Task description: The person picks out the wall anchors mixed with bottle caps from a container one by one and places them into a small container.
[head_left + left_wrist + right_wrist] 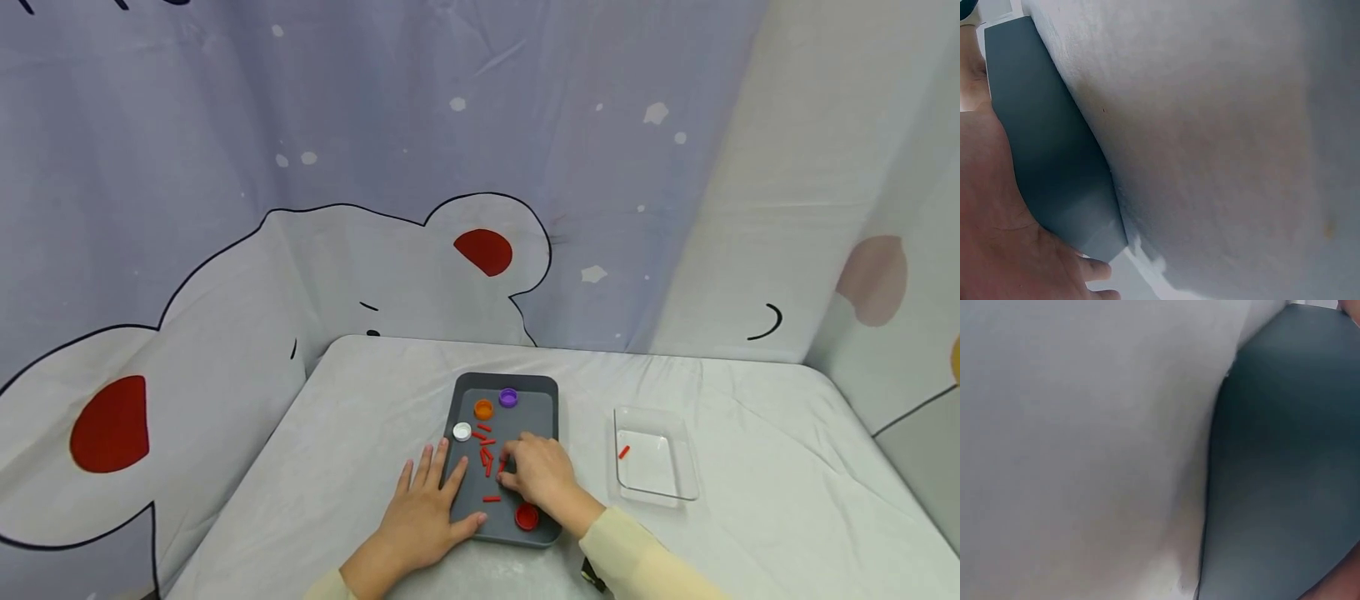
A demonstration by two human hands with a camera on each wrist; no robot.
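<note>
A grey tray (540, 388) lies on the white-covered table, with several short red sticks (491, 499) scattered over its middle. Fingers spread, my left hand (422, 518) rests flat across the tray's left edge. My right hand (542, 472) reaches over the right side and pinches a red stick (502, 468) between thumb and index finger. Just below that hand sits a round red cap (527, 517). Orange (483, 409), purple (508, 397) and white caps (462, 432) stand toward the far end. Both wrist views show mostly the tray's side wall (1054, 125) and pale cloth.
To the right of the tray stands a clear plastic box (686, 468) with one red stick (624, 452) inside. A printed curtain (420, 133) hangs behind the table. Something small and dark (592, 575) shows beneath the right sleeve.
</note>
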